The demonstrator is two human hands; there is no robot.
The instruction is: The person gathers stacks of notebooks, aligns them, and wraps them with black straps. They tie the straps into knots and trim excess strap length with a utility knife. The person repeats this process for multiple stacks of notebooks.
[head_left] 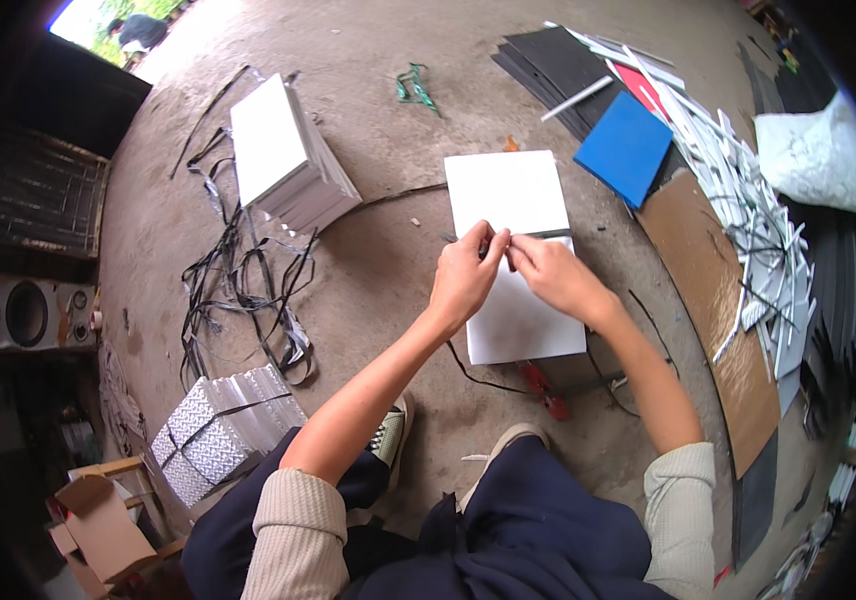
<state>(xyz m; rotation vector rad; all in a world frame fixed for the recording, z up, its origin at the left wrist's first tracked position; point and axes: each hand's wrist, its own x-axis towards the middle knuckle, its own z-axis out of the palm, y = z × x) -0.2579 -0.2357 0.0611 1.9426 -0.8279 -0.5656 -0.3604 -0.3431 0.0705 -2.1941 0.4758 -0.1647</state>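
Note:
Right in front of me on the floor stands a stack of white boards (508, 190). A thin black strap (558, 234) runs across its top. My left hand (466, 275) and my right hand (556, 275) meet above the middle of the stack, fingers pinched together on the strap. Their fingertips hide the exact spot where the strap ends come together. More strap lies loose at the stack's near side. Close to its near edge is a red object (545, 392), partly covered, whose kind I cannot make out.
Another white stack (268, 130) stands at the far left beside a tangle of black straps (238, 290). A strapped silvery bundle (213, 430) sits by my left leg. To the right lie a blue panel (624, 150), brown board (698, 290) and white strip offcuts (748, 200).

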